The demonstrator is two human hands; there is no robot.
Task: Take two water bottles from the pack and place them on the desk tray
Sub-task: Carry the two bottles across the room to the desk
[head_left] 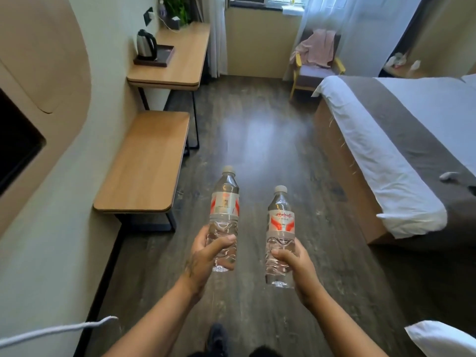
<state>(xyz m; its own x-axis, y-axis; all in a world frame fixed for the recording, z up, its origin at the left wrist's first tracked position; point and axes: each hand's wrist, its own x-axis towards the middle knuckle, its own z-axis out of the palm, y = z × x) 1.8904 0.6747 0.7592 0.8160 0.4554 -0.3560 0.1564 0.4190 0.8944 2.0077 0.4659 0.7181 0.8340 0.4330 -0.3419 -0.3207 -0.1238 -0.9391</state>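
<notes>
I hold two clear water bottles with red-and-white labels upright over the dark wooden floor. My left hand (210, 256) grips the lower half of the left bottle (225, 202). Around the base of the right bottle (280, 222) is my right hand (293, 264). The dark desk tray (164, 57) lies far ahead on the wooden desk (180, 65) at the left wall, with a steel kettle (146, 45) standing on its left part. The bottle pack is not in view.
A low wooden bench (146, 161) stands along the left wall before the desk. A bed (401, 150) fills the right side. An armchair (316, 65) with a pink cloth sits by the window. The floor runs between bench and bed.
</notes>
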